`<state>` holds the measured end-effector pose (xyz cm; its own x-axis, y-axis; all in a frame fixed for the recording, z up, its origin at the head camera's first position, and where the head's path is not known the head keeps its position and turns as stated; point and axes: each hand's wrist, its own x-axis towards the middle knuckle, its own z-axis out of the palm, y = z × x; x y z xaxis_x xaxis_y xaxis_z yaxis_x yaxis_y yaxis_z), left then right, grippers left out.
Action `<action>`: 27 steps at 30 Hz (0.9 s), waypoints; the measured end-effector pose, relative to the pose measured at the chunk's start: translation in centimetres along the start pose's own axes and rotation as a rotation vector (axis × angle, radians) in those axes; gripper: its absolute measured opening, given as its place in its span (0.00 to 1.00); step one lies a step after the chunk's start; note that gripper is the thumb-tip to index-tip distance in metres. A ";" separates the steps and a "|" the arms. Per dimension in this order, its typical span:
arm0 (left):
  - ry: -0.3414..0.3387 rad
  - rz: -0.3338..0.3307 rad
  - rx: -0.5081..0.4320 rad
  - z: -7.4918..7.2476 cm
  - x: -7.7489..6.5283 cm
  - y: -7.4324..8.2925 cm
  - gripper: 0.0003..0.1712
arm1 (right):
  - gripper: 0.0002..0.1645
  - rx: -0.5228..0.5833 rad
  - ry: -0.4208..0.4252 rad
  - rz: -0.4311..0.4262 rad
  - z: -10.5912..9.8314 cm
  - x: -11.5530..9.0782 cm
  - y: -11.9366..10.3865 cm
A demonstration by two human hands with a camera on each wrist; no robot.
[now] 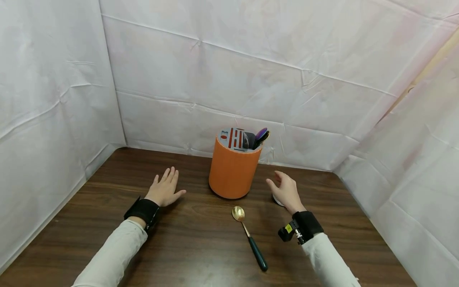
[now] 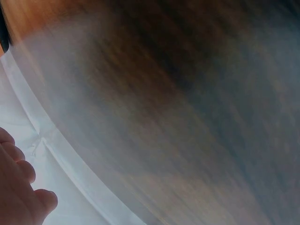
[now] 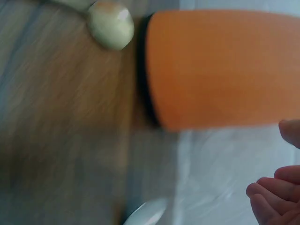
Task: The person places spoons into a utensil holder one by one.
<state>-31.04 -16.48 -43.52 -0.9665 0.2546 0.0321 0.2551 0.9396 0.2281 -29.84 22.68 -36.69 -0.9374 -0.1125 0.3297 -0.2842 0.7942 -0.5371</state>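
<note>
My left hand [image 1: 164, 192] is over the table with its fingers straight and spread, holding nothing. On the right my right hand [image 1: 285, 192], its fingers loosely bent, is above a small white object [image 1: 277, 201] that it mostly hides; that object's pale rounded edge also shows in the right wrist view. Between the hands stands an orange cylindrical utensil holder [image 1: 233, 173] with a grey slotted top. Dark utensils and a purple one [image 1: 261, 133] stick out of it. In front of the holder lies a spoon [image 1: 257, 253] with a gold bowl and a dark green handle.
A dark brown wooden table [image 1: 201, 247] carries everything. White creased sheeting [image 1: 215, 79] hangs behind it and along both sides. The utensil holder stands near the table's back edge.
</note>
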 end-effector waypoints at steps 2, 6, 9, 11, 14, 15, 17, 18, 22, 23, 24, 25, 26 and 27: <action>-0.001 0.002 -0.006 0.1 0.0 -0.1 0.45 | 0.30 -0.042 -0.019 0.024 0.1 -0.3 1.5; -0.003 0.005 -0.010 0.0 0.0 -0.2 0.45 | 0.29 -0.152 -0.061 0.064 0.2 -1.0 4.4; -0.006 0.005 -0.015 -0.2 -0.1 -0.2 0.45 | 0.29 -0.234 -0.106 0.082 0.0 -1.6 6.0; -0.009 0.003 -0.019 -0.2 -0.1 -0.1 0.45 | 0.29 -0.281 -0.136 0.092 -0.1 -2.0 6.7; -0.015 -0.001 -0.018 -0.2 -0.1 -0.2 0.45 | 0.24 -0.346 -0.180 0.096 -0.3 -2.4 7.3; -0.017 -0.002 -0.015 -0.2 -0.1 -0.2 0.46 | 0.22 -0.366 -0.192 0.099 -0.4 -2.5 7.4; -0.022 -0.005 -0.009 -0.2 0.0 -0.2 0.46 | 0.19 -0.389 -0.215 0.106 -0.5 -2.6 7.6; -0.023 -0.004 -0.007 -0.1 0.0 -0.3 0.46 | 0.17 -0.396 -0.225 0.116 -0.5 -2.6 7.6; -0.024 -0.009 -0.004 0.0 0.0 -0.4 0.46 | 0.12 -0.420 -0.258 0.162 -0.4 -2.9 8.0; -0.025 -0.011 -0.005 0.0 0.0 -0.5 0.46 | 0.12 -0.420 -0.268 0.176 -0.3 -2.9 8.1; -0.026 -0.013 -0.005 0.0 0.0 -0.5 0.47 | 0.12 -0.419 -0.276 0.188 -0.3 -2.9 8.2; -0.027 -0.015 -0.006 0.1 0.0 -0.5 0.47 | 0.11 -0.420 -0.284 0.194 -0.2 -3.0 8.3; -0.029 -0.019 -0.005 0.1 0.0 -0.5 0.46 | 0.11 -0.416 -0.291 0.201 -0.2 -3.0 8.4; -0.031 -0.020 -0.006 0.1 0.0 -0.5 0.46 | 0.10 -0.413 -0.295 0.205 -0.1 -3.1 8.5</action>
<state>-31.13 -16.92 -43.73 -0.9699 0.2434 -0.0029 0.2359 0.9431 0.2344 -29.34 29.86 -42.17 -0.9988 -0.0466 -0.0137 -0.0430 0.9793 -0.1980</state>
